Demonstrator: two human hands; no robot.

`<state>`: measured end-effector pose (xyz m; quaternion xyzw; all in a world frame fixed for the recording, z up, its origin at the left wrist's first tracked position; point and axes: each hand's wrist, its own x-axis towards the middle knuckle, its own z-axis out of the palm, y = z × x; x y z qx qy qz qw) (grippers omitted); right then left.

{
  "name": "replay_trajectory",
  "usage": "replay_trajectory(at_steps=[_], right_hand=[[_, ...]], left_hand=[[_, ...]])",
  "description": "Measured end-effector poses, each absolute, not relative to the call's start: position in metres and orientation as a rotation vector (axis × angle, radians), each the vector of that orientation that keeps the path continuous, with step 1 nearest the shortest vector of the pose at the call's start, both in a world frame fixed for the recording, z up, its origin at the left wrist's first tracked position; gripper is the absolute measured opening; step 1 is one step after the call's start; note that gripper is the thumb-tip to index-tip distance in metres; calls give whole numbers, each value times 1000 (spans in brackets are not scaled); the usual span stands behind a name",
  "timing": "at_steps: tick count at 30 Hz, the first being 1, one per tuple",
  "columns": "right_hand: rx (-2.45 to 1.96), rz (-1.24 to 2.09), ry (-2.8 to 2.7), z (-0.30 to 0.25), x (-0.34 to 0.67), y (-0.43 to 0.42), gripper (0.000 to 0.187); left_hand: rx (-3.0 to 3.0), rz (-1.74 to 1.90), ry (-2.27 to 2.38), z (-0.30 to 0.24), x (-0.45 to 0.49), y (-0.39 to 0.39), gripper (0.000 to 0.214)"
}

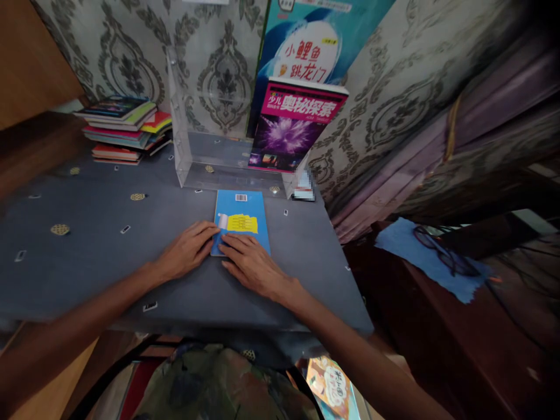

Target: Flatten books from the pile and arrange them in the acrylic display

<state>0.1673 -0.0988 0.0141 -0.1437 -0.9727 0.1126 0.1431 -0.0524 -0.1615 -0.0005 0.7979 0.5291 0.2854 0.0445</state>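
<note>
Wall [131,58]: pale paper is seen, with big dark leafy shapes printed on it.
Curtain [485,111]: pinkish purple cloth is hung on the right.
Table [105,274]: it is covered in gray, with small yellow spots and little white tags printed on the gray.
Clear stand [180,140]: it is set at the back of the table. At its right end a purple book [289,131] is propped up, and a tall blue-green book [324,29] is seen behind that one.
Book pile [116,125]: thin books are stacked at the back left, well apart from the hands.
Blue book [251,204]: it is laid flat on the table, just in front of the clear stand. A barcode and a yellow patch with tiny writing are printed on its cover.
Left hand [189,249]: it is rested by the left edge of the blue book, fingers close together, with the tips at that edge. Whether the edge is pinched cannot be told.
Right hand [252,262]: it is laid flat over the near part of the blue book. Its fingers are stretched out side by side on the cover, and its thumb is spread a bit away.
Brown furniture [420,303]: on the right, a blue cloth [396,236] is spread on it, and glasses [448,254] are placed on the cloth.
Bright book [332,385]: it is seen low down, below the table edge.
</note>
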Motion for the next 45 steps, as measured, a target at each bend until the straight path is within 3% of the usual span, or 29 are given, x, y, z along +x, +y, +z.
replay_trajectory(at_steps=[16, 27, 45], right_hand=[[-469, 369, -2803, 11, 114, -25, 34], [-813, 358, -2609, -2, 149, 31, 37], [-1173, 473, -2402, 8, 166, 9, 46]], left_hand=[[2291, 836, 1950, -14, -84, -44, 33], [2391, 798, 2006, -14, -81, -43, 38], [2459, 840, 2008, -68, -117, -40, 48]])
